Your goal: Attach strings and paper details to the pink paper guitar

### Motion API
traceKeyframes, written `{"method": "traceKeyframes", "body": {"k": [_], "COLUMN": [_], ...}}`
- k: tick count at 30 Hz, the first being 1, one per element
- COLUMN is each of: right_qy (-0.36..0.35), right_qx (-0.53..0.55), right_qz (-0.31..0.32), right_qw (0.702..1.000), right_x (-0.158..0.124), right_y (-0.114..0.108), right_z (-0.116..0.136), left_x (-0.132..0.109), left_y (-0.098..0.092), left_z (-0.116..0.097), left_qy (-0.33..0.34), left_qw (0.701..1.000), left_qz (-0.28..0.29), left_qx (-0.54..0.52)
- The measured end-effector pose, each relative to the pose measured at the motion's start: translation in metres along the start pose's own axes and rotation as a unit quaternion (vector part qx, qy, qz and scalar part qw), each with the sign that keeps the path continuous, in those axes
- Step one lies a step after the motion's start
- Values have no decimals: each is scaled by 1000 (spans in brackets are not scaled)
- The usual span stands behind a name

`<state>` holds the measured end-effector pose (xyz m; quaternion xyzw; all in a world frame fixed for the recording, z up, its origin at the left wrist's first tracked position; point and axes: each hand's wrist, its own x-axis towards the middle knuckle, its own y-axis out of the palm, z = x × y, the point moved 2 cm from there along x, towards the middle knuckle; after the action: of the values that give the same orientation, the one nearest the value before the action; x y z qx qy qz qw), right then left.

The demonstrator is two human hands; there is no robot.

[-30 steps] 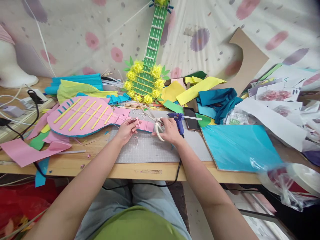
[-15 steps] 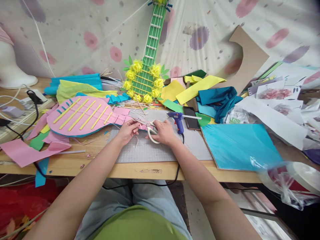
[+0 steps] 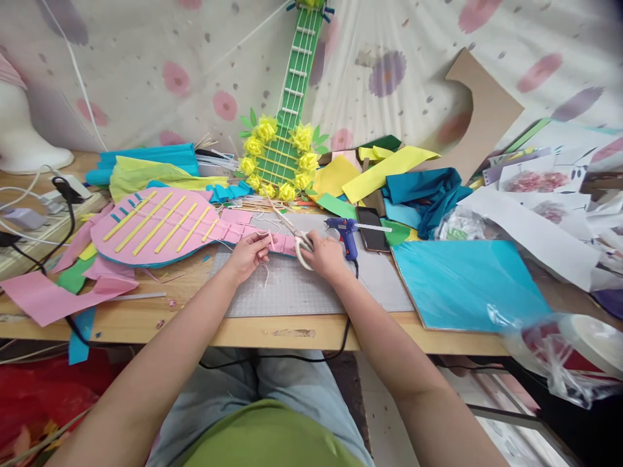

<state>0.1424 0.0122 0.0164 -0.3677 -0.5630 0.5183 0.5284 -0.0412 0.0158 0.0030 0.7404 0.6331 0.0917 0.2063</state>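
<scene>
A pink paper lute-shaped instrument (image 3: 146, 230) with yellow strips and thin strings lies on its back, its neck pointing right. At the neck, my left hand (image 3: 247, 258) is closed in a pinch on a thin pale string (image 3: 267, 277), whose loose end dangles below the fingers. My right hand (image 3: 326, 258) grips white-handled scissors (image 3: 302, 251) over the right end of the neck. Their blades point up and to the left, away from the left fingertips.
A purple glue gun (image 3: 346, 235) lies right of my right hand, beside a phone (image 3: 374, 228). A grey cutting mat (image 3: 292, 298) is under the neck. Behind stands a green flowered instrument (image 3: 292, 107). A blue board (image 3: 472, 282) lies on the right. Paper scraps surround the work.
The scissors have swung away from the left fingertips, with their blades now angled up toward the back. My right hand has shifted slightly right; the left keeps its pinch.
</scene>
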Motion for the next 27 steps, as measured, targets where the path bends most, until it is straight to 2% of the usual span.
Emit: {"method": "traceKeyframes", "body": {"k": [3, 6, 9, 13, 16, 18, 20, 22, 23, 24, 25, 27], "right_qy": [89, 122, 121, 93, 92, 88, 69, 55, 61, 86, 129, 211], "right_qx": [1, 3, 9, 37, 103, 158, 219, 290, 313, 307, 272, 205], "right_qz": [1, 21, 26, -30, -61, -52, -4, 87, 139, 159, 141, 52], "right_qw": [996, 992, 992, 995, 989, 982, 973, 951, 938, 934, 943, 954], "right_x": [2, 3, 4, 5, 5, 3, -2, -8, -12, -15, -16, -16], "right_y": [1, 3, 3, 0, -4, -8, -15, -22, -24, -26, -28, -29], "right_z": [-7, -12, -14, -13, -13, -20, -33, -54, -66, -78, -91, -111], "left_x": [-1, -2, -2, -2, -1, 0, 1, 1, 1, 1, 2, 2], "left_y": [1, 3, 5, 6, 5, 4, 3, 2, 2, 2, 1, 1], "left_z": [0, 2, 4, 6, 8, 8, 8, 8, 8, 9, 9, 10], "left_qy": [12, 22, 40, 66, 74, 72, 67, 61, 58, 55, 53, 51], "left_qw": [1000, 998, 995, 988, 985, 985, 986, 987, 988, 988, 988, 988], "left_qz": [-3, -15, -27, -51, -57, -61, -65, -65, -63, -60, -57, -50], "left_qx": [22, 52, 87, 131, 147, 144, 137, 133, 132, 132, 133, 136]}}
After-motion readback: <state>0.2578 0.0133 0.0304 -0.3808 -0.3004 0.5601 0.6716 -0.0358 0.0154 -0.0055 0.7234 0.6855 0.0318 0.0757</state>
